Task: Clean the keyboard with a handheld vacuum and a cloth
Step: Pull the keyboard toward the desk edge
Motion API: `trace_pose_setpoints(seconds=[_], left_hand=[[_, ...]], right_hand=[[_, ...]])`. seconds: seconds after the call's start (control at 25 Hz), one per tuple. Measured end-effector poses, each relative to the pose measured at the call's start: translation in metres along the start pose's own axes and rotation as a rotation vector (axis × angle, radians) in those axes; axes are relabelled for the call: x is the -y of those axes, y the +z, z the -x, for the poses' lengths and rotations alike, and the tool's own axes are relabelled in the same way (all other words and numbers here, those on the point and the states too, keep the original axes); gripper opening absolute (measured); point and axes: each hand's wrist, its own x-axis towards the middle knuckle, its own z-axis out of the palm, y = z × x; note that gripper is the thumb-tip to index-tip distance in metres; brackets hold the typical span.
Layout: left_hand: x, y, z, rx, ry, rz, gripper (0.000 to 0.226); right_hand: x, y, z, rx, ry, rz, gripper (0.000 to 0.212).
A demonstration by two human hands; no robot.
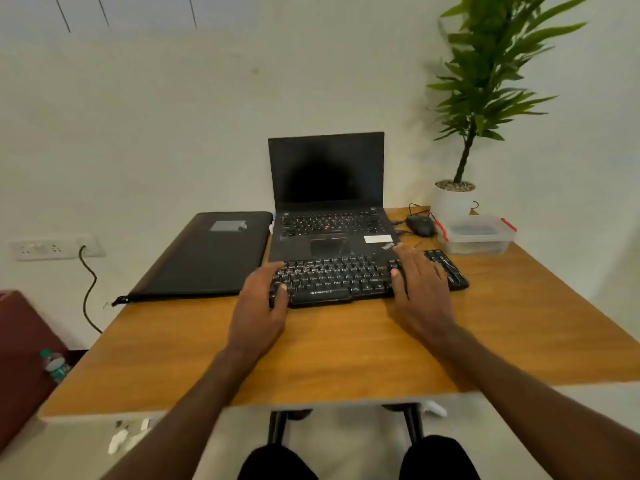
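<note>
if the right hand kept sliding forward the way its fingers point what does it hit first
Probably the front right corner of the laptop: the right hand lies on the keyboard, fingers aimed there. Depth is uncertain.

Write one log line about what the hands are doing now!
left hand: on keyboard left end | right hand: on right part | vacuum, cloth: not seen

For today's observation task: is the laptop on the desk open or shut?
Open: the laptop's dark screen stands upright behind its exposed keys.
</note>
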Motion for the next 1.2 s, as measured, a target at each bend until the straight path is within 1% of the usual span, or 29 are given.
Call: trace_pose_setpoints(seconds=[0.04, 0.12, 0.24, 0.36, 0.6, 0.84, 0.96, 1.04, 1.12, 1.2], left_hand=[[0.004, 0.003, 0.001, -0.008, 0.024, -0.035, 0.038], [0.01, 0.007, -0.003, 0.004, 0.049, -0.189, 0.039], [0.009, 0.011, -0.004, 0.067, 0.014, -0.335, 0.04], [0.009, 0.009, -0.003, 0.064, -0.044, -0.362, 0.042], [0.01, 0.011, -0.005, 0.061, -0.119, -0.448, 0.043], [0.014, 0.016, -0.009, 0.028, -0.223, -0.612, 0.058], [0.021, 0.017, -0.008, 0.019, -0.261, -0.641, 0.066], [0.024, 0.018, -0.011, 0.02, -0.269, -0.633, 0.069], [0.026, 0.019, -0.011, 0.013, -0.284, -0.617, 0.067], [0.024, 0.018, -0.009, -0.003, -0.289, -0.639, 0.067]], right_hand=[[-0.004, 0.0, 0.003, -0.025, 0.001, 0.034, 0.047], [-0.005, 0.004, 0.001, -0.057, -0.026, 0.105, 0.047], [-0.001, 0.006, 0.002, -0.025, -0.013, 0.156, 0.048], [-0.005, 0.006, 0.001, -0.012, 0.034, 0.155, 0.048], [-0.006, 0.012, -0.002, 0.032, 0.051, 0.191, 0.048], [-0.01, 0.014, -0.004, 0.032, 0.149, 0.242, 0.05], [-0.011, 0.014, -0.006, 0.03, 0.182, 0.231, 0.051], [-0.014, 0.012, -0.007, -0.014, 0.196, 0.211, 0.05], [-0.025, 0.006, -0.009, -0.091, 0.271, 0.16, 0.049], [-0.043, -0.001, -0.009, -0.124, 0.426, 0.1, 0.054]])
